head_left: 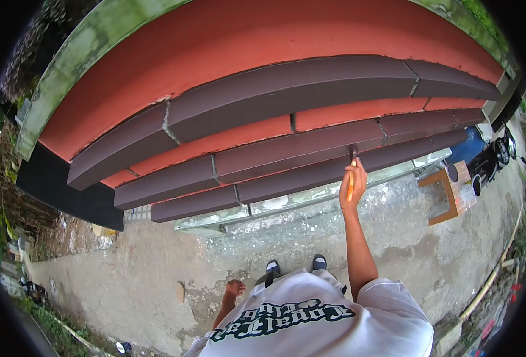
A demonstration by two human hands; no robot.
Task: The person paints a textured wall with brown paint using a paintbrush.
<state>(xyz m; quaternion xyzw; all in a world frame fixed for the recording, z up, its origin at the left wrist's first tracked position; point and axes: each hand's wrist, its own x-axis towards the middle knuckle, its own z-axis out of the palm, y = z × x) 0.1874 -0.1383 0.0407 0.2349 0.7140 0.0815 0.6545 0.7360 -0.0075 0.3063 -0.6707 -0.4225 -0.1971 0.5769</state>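
Observation:
My right hand (353,181) is raised and closed around the orange handle of a paintbrush (351,185). The brush's dark bristle end points up and meets the lower edge of the middle brown band (298,156) on the wall. That band is painted dark brown, with grey joints between its sections. Down by my side hangs my left hand (235,288), small in view, its fingers loosely bent and nothing visible in them.
Red wall (275,30) shows between the brown bands. Below runs a pale, paint-worn ledge (275,205) above a concrete floor (138,268). To the right are a brown wooden frame (447,211), a blue container (468,147) and a motorcycle (495,156).

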